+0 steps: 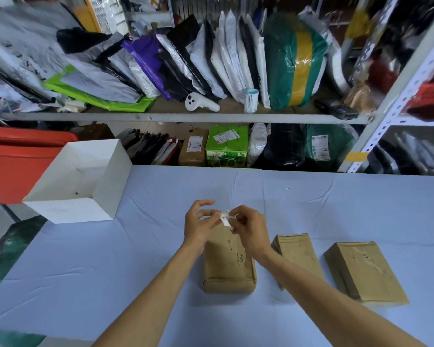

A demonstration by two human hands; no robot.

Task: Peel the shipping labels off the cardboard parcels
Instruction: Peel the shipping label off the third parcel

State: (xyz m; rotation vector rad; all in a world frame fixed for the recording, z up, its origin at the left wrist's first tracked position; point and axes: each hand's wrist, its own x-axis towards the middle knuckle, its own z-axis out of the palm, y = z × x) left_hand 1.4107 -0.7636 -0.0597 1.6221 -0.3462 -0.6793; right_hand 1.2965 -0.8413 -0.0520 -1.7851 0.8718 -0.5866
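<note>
Parcels (298, 249) of brown cardboard are lying three in a row on the near half of the bench (110, 259), which is wearing a pale blue cloth and filling most of my feed. Behind it a metal shelf (161, 117) is carrying leaning mailer bags (226, 58) in white, black, grey and purple. A red tub (13, 166) is sitting off the bench's far left corner. An open white box (68, 209) is standing on the bench at far left, well apart from the parcels. On the shelf a green bundle (293, 61) with a yellow band is standing upright.

The right parcel (366, 271) is lying alone, angled a little. The middle parcel (298, 249) is lying near it, partly hidden behind the right forearm. The left parcel (227, 269) is lying lengthwise in front of me, scuffed on top, with both hands working over its far end.

The right hand (248, 229) is curling its fingers in and pinching the label. The left hand (198, 225) is pinching the other edge, index finger lifting clear. A white controller (201, 103) is lying on the shelf, near a small label roll (251, 101).

The shipping label (224, 217), small, white and crumpled, is sitting between the two hands above the left parcel's far end; I cannot tell whether any of it is touching the cardboard.
</note>
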